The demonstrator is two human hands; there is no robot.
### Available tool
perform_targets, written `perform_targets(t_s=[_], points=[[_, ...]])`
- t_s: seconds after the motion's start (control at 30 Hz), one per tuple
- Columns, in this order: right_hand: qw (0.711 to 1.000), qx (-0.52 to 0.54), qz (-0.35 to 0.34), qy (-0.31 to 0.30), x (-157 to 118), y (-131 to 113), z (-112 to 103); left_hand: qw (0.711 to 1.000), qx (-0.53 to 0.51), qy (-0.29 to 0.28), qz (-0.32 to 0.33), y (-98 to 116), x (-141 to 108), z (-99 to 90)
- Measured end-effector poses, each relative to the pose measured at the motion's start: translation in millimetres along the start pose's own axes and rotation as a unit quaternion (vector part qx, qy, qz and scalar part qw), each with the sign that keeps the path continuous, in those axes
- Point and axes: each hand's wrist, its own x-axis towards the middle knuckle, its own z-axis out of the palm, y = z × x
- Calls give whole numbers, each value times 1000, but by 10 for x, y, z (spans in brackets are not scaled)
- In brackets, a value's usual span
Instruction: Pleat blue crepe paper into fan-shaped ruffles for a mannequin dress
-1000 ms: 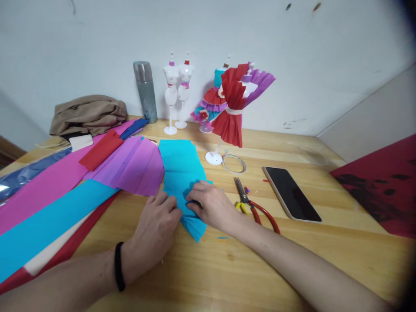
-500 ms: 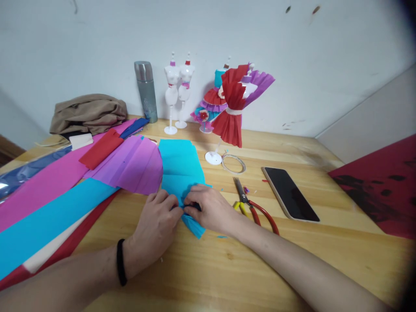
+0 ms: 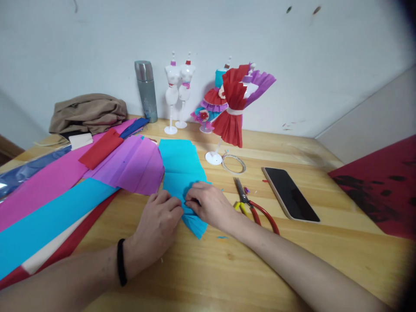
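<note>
A sheet of turquoise crepe paper lies on the wooden table, its near end gathered into folds. My left hand, with a black band at the wrist, has its fingers closed on the left side of those folds. Close beside it, my right hand pinches the same paper with thumb and curled fingers. Just to the left, a purple pleated paper piece touches the turquoise sheet's edge. Right of my right hand lie pliers with red and yellow handles. The fingertips partly hide the pinched folds.
Behind stand white mannequins, a mannequin in a red paper dress, another dressed one and a flask. A wire ring and a phone lie right. Paper strips and brown cloth cover the left.
My right hand has shifted slightly and its fingers have moved a little on the paper. The near folds of the turquoise paper now spread wider below it. My left hand is nearly unmoved.
</note>
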Motion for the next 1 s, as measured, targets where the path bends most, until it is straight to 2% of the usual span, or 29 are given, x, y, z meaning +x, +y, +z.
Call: perform_targets(t_s=[0.17,0.3,0.47,0.63,0.77,1.0], points=[[998,54,-33,-12,-14,0,9,1000,6,16,5,0,3,15],[996,77,-30,-15,-10,-13,-23,1000,-12,13,5,-12,20,27],[999,29,7,22,28,11,-40,1000,-20,9,3,-32,14,32],[999,-25,-20,13,37,40,8,1000,-25,-2,3,-33,17,28],[999,-22,-33,21,22,34,23,1000,-19,5,0,-31,19,35],[999,27,-36,-1,15,11,1,1000,-2,10,-1,-27,10,43]])
